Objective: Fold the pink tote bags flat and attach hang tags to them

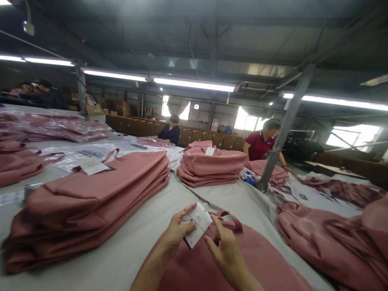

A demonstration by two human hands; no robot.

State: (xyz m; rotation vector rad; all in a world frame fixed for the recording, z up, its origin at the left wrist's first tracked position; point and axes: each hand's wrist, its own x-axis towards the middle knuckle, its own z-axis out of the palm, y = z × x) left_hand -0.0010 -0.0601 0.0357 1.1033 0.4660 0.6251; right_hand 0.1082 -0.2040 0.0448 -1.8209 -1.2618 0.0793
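Observation:
A white tag (pixel 198 223) with small print is held up over a pink bag (pixel 248 250) lying at the near edge. Fingers and thumb of my left hand (pixel 178 227) pinch the tag's left side. My right hand (pixel 223 242) is at the tag's right edge, its index finger reaching the upper right corner and the thumb below; whether it grips the tag is unclear. Just behind the right fingertips is the bag's loop handle (pixel 232 218).
Stacked pink bags (pixel 100 190) fill the left, another stack (pixel 212 163) stands ahead, and more bags (pixel 330 234) lie right. A slanted metal post (pixel 286 125) rises from the table. Two people work across the pale tabletop (pixel 121 246); plastic-wrapped goods (pixel 66 127) lie far left.

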